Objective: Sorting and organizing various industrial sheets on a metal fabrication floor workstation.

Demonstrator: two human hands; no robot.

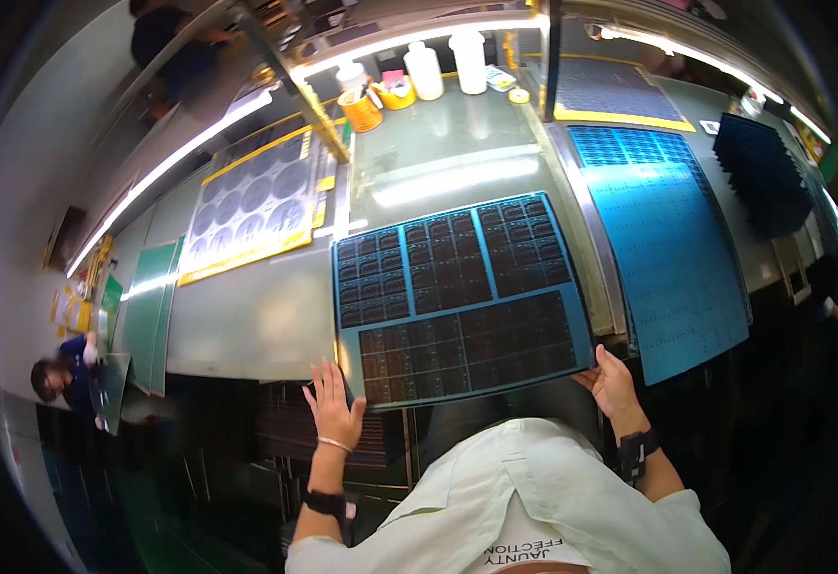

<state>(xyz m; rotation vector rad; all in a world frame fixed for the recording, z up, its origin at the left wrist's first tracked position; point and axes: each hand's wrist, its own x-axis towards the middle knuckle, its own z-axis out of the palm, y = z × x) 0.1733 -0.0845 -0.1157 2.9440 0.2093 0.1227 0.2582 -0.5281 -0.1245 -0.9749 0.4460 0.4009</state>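
Observation:
A large dark panel (pixel 462 308) with blue borders and blocks of fine black pattern lies in front of me on the grey table. Its near edge reaches past the table's front edge, over my lap. My left hand (pixel 331 402) rests against the panel's near left corner, fingers stretched out and pointing away from me. At the near right corner, my right hand (pixel 614 385) holds the panel's edge, with some fingertips hidden by the panel.
Right of the panel lies a long blue sheet (pixel 668 258). On the left is a film sheet (pixel 256 201) with dark circles and yellow tape edges. White bottles (pixel 424 72) and an orange tape roll (pixel 360 110) stand behind. Another person (pixel 75 383) holds a board at far left.

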